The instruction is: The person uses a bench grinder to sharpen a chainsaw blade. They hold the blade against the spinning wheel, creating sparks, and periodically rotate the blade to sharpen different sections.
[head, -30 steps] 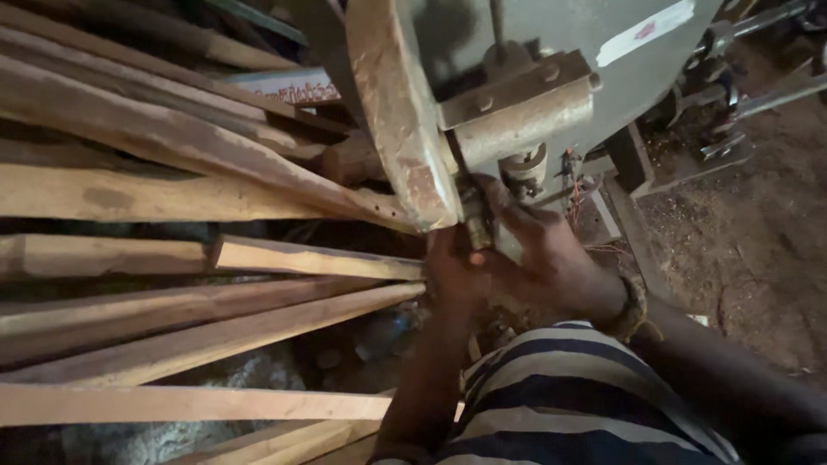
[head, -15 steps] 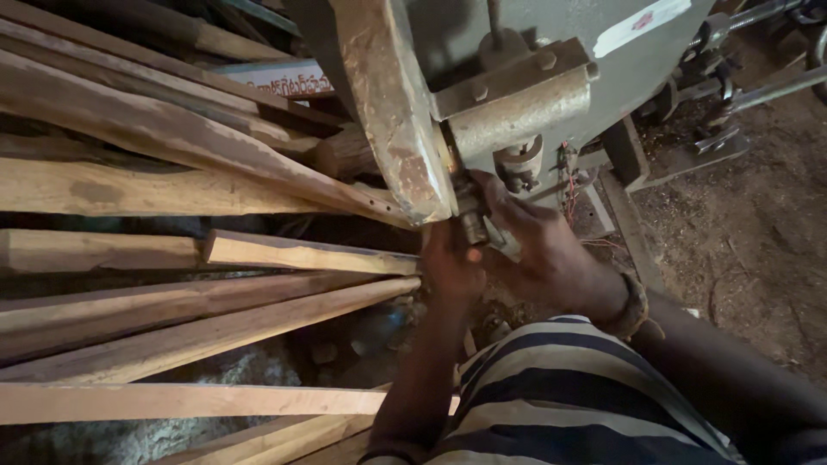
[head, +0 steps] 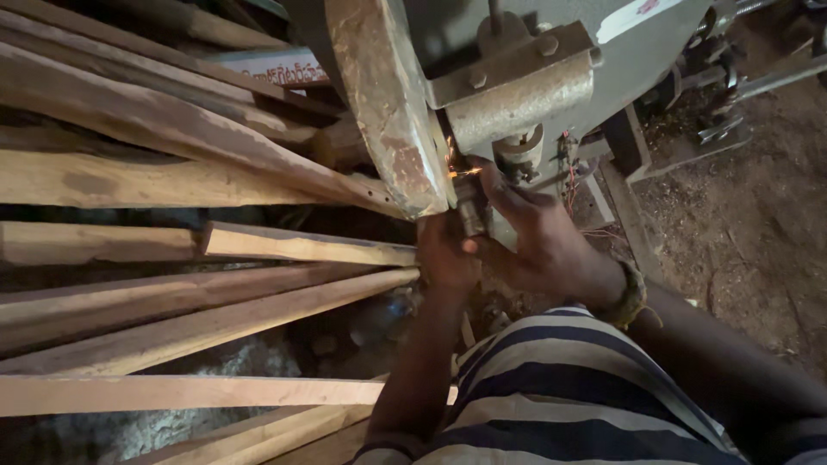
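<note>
Both hands closed around a small metal piece, pressing it against the rusty wheel of the machine, where sparks flew. The left hand gripped it from below; the right hand pinched it from the side, a bracelet at its wrist. Long wooden planks crowded the wheel's left, their ends just beside the hands. A striped shirt hid the ground below.

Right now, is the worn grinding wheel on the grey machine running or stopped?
Likely running: orange sparks fly where the small metal piece, held by both hands, meets the worn grinding wheel.
</note>
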